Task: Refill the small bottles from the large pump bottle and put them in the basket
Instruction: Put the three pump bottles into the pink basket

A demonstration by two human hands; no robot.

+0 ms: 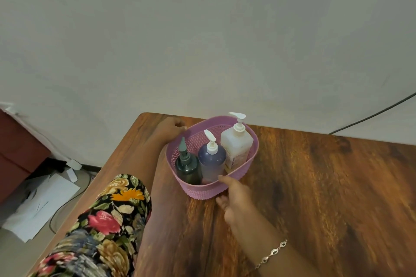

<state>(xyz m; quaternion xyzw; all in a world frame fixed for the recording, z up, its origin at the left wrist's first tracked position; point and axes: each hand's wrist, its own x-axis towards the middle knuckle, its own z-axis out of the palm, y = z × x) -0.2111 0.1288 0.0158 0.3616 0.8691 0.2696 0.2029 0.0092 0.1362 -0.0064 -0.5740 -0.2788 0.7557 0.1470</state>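
1. So, the left hand (171,129) is reached out over the table's back-left corner. The arm is nearly straight and the fingers are curled onto the far-left rim of the pink basket (200,192).
2. The right hand (235,198) comes in from the near side. Its thumb is hooked over the near rim and the other fingers are tucked against the outer wall below. Both hands grip the basket, one at each end.
3. The left arm has a floral sleeve (108,220) ending around the elbow. There's one thin silvery bracelet (271,253) on the right wrist.
4. The basket sits on the wooden table (326,186), close to the wall.
5. Count time: three bottles, all upright inside the basket, lined up in a row.
   - one small dark green bottle (188,170) at the near-left end
   - one purple bottle (211,161) with a white pump in the middle, right beside the green one
   - one large pale pump bottle (236,147) at the far-right end
6. Further out, one black cable (371,117) runs along the wall on the right. Some white papers (40,204) and cords lie on the floor left of the table.
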